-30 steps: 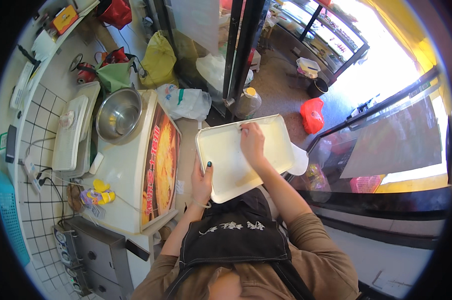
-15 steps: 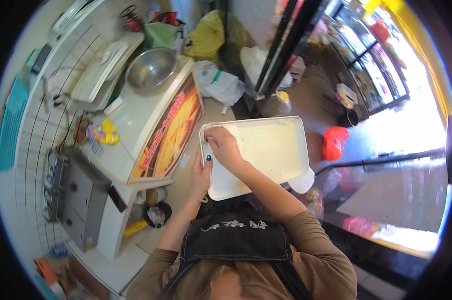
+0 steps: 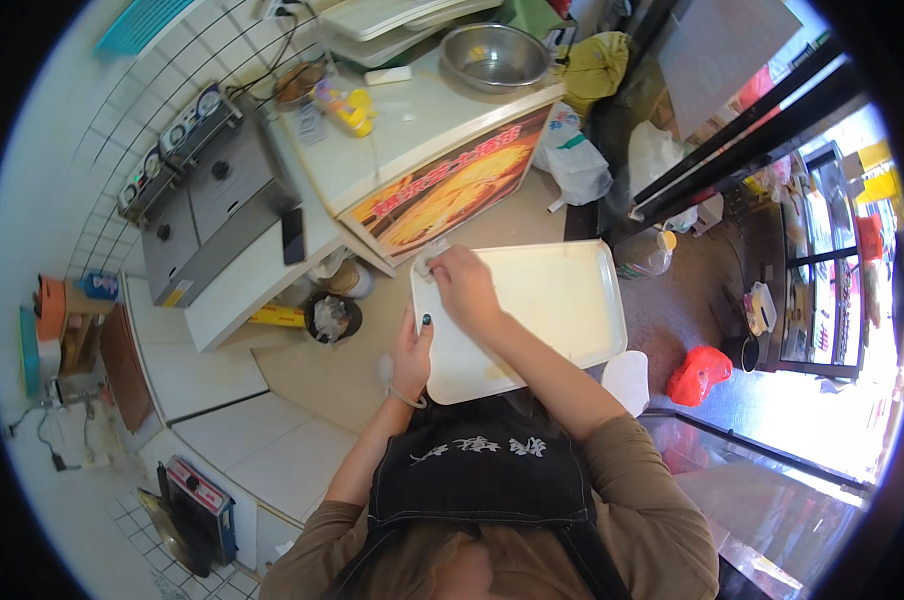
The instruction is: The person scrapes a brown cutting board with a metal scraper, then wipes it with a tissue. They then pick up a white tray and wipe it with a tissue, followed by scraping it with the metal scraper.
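A shallow cream-white rectangular tray [image 3: 557,305] is held in front of my apron, its inside pale with a few small specks. My left hand [image 3: 410,360] grips its left rim, thumb on top and the other fingers hidden below. My right hand [image 3: 467,290] reaches across the tray to the far left corner. Its fingers are pinched on a crumpled whitish wad [image 3: 427,262], pressed to the rim there; whether it is tissue, cloth or plastic I cannot tell.
Beyond the tray stands a white counter [image 3: 412,120] with a picture panel, a steel bowl [image 3: 494,58] and a yellow-capped bottle [image 3: 347,105]. A steel appliance [image 3: 207,205] and a phone [image 3: 293,236] are at left. A red plastic bag [image 3: 699,376] lies on the right-hand floor.
My view has turned leftward, so the counter and appliance sit further right in it. The whitish wad now shows beyond my right fingers at the tray's corner. My left hand keeps its hold.
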`<state>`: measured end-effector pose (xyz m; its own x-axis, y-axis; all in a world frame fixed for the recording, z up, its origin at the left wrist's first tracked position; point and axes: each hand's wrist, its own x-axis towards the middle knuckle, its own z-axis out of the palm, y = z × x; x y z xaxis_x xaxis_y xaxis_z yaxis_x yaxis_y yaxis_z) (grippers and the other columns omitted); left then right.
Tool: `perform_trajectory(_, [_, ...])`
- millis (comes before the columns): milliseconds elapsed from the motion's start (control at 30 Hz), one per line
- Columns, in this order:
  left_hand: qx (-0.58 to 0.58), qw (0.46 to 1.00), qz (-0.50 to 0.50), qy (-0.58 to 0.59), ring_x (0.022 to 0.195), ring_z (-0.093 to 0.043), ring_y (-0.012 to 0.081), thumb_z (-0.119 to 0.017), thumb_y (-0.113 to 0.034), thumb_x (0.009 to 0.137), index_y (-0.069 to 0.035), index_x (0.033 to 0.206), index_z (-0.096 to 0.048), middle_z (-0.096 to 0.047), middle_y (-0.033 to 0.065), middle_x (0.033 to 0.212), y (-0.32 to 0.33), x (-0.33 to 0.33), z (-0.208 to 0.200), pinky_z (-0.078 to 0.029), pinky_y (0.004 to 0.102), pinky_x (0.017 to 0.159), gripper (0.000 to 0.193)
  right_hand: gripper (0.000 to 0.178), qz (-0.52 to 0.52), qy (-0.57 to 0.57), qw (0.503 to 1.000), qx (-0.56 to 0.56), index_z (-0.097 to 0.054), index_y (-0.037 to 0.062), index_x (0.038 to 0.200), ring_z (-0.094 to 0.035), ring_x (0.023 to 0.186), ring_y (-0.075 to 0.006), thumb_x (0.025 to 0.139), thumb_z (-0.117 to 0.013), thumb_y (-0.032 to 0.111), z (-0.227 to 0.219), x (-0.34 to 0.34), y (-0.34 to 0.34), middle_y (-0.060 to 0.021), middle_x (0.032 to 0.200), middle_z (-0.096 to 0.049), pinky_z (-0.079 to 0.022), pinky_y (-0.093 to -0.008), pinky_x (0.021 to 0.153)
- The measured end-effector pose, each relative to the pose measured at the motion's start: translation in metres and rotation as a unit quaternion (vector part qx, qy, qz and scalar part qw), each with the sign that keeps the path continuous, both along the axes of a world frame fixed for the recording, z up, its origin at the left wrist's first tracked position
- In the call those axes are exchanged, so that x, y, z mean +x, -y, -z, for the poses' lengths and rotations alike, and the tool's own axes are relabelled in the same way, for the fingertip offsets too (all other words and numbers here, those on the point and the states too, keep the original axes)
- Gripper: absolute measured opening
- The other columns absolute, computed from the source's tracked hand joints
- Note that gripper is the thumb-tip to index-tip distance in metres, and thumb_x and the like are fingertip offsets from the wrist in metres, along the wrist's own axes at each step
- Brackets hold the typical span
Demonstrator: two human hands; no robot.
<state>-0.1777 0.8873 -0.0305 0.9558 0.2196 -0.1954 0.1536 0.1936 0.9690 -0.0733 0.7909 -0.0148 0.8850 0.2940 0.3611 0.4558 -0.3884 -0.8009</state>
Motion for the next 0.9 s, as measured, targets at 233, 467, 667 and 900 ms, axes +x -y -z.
perform_trajectory(233, [0.030, 0.992, -0.123, 0.012, 0.117, -0.044, 0.0173, -0.039, -0.007, 0.095, 0.002, 0.138, -0.028, -0.045, 0.0112, 0.130, -0.142, -0.069, 0.005, -0.034, 0.0289, 0.098, 0.046, 0.015, -0.197, -0.005, 0.980, 0.020, -0.060, 0.0032, 0.082, -0.056, 0.082, -0.0296, 0.070, -0.056, -0.006, 0.010, -0.090, -0.120, -0.0116, 0.085, -0.060, -0.047, -0.0351, 0.073])
perform_trajectory(467, [-0.026, 0.974, -0.223, 0.022, 0.115, -0.046, 0.0161, -0.043, -0.004, 0.093, 0.003, 0.138, -0.028, -0.045, 0.0123, 0.131, -0.239, -0.136, -0.010, -0.037, 0.0271, 0.095, 0.049, 0.014, 0.095, -0.069, 0.990, -0.074, -0.061, 0.0013, 0.082, -0.060, 0.074, -0.0275, 0.079, -0.050, -0.006, 0.066, -0.077, -0.201, -0.0143, 0.081, -0.060, -0.048, -0.0348, 0.069])
perform_trajectory(667, [0.014, 0.963, -0.267, 0.020, 0.113, -0.047, 0.0160, -0.044, -0.005, 0.093, 0.004, 0.138, -0.029, -0.047, 0.0118, 0.129, -0.300, -0.191, -0.009, -0.038, 0.0268, 0.094, 0.048, 0.012, -0.096, -0.032, 0.995, -0.012, -0.061, 0.0006, 0.080, -0.059, 0.080, -0.0296, 0.073, -0.054, -0.007, 0.054, -0.140, -0.292, -0.0136, 0.081, -0.059, -0.048, -0.0354, 0.074])
perform_trajectory(900, [0.011, 0.953, -0.302, 0.024, 0.112, -0.048, 0.0165, -0.045, -0.007, 0.093, 0.004, 0.138, -0.028, -0.046, 0.0128, 0.131, -0.322, -0.215, -0.008, -0.038, 0.0269, 0.094, 0.050, 0.010, -0.157, -0.041, 0.986, 0.027, -0.064, 0.0003, 0.079, -0.061, 0.074, -0.0306, 0.077, -0.055, -0.003, 0.033, -0.188, -0.336, -0.0168, 0.082, -0.060, -0.049, -0.0352, 0.069])
